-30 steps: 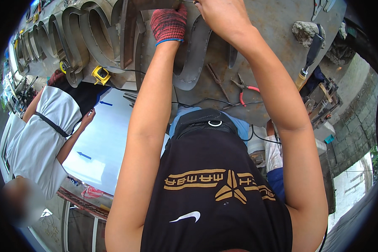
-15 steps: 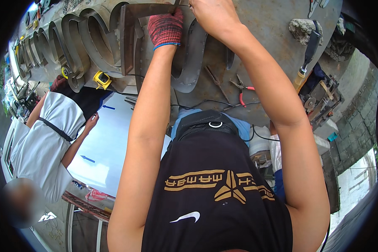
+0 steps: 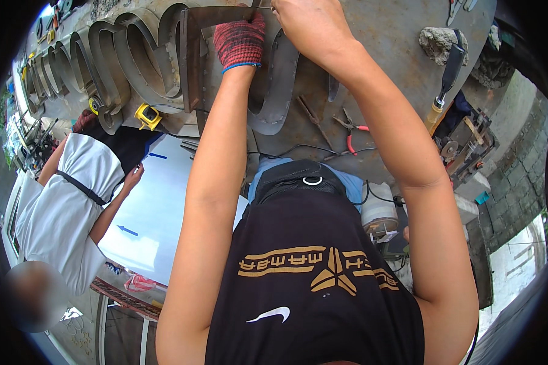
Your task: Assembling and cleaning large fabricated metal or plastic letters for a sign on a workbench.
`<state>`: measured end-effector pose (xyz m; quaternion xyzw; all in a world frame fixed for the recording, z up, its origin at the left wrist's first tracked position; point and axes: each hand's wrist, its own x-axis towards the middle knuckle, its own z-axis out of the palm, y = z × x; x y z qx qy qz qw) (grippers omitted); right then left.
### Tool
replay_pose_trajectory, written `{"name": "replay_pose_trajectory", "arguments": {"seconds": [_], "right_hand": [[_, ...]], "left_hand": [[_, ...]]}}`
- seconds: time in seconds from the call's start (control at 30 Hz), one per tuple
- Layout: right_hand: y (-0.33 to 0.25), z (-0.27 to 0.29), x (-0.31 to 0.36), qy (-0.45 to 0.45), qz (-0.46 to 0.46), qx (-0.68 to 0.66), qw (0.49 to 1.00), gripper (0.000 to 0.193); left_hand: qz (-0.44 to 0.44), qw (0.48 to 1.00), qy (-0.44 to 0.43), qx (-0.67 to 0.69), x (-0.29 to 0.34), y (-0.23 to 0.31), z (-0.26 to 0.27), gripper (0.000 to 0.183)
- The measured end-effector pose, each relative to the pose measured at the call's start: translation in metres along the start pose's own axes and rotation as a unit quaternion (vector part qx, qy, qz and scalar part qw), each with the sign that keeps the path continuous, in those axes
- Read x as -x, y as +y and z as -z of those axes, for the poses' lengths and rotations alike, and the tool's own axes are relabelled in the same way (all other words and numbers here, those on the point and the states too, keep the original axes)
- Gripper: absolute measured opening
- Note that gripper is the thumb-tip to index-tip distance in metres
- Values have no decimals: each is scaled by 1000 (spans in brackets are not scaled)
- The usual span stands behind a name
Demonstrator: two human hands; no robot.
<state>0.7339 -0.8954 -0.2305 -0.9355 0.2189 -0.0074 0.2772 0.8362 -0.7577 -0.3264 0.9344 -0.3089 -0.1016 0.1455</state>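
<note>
- Head view: we see the left hand [image 3: 240,39] in a red knit glove, pressed down flat on a steel square [image 3: 196,55] lying across the metal worktable [image 3: 396,55]; fingers closed onto the blade, thumb side hidden.
- Right hand [image 3: 307,24], bare, sits just beside the left at the top edge, fingers pinched together on something thin against the square's blade; we cannot tell what it is.
- The square lies over a curved sheet-metal letter strip [image 3: 274,91], one arm running down, the other running right under both hands.
- More bent metal letter strips [image 3: 109,67] stand in a row to the left on the table.
- Yellow tape measure [image 3: 147,115] near the table's edge, left of the forearm.
- Red-handled pliers [image 3: 350,131] between the two forearms, well apart from the hands.
- Dark-handled chisel [image 3: 444,82] at right, beside a grey lump [image 3: 435,42].
- Another person in a white shirt [image 3: 61,201] stands at left by a white sheet [image 3: 158,207].
</note>
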Motion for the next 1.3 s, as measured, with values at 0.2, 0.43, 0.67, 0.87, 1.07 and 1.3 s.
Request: {"name": "replay_pose_trajectory", "arguments": {"seconds": [0.2,0.43,0.67,0.87,1.07,1.3], "right_hand": [[6,-9,-6,-21,3,17,1000,18],[9,-16,-11,-35,-8,17,999,20],[9,-12,-11,-25,-5,8,1000,20],[-7,16,-3,6,24,-20,999,20],[-17,34,-11,11,2,-19,1000,19],[10,-2,-10,-71,-32,29,997,21]], "left_hand": [[5,1000,-12,18,0,0,0,41],[-15,999,8,30,1,2,2,31],[-35,999,24,22,0,0,-5,32],[14,999,-23,-23,1,-5,-1,34],[-31,999,25,24,0,-4,-2,29],[-39,999,28,6,-1,0,-1,33]]}}
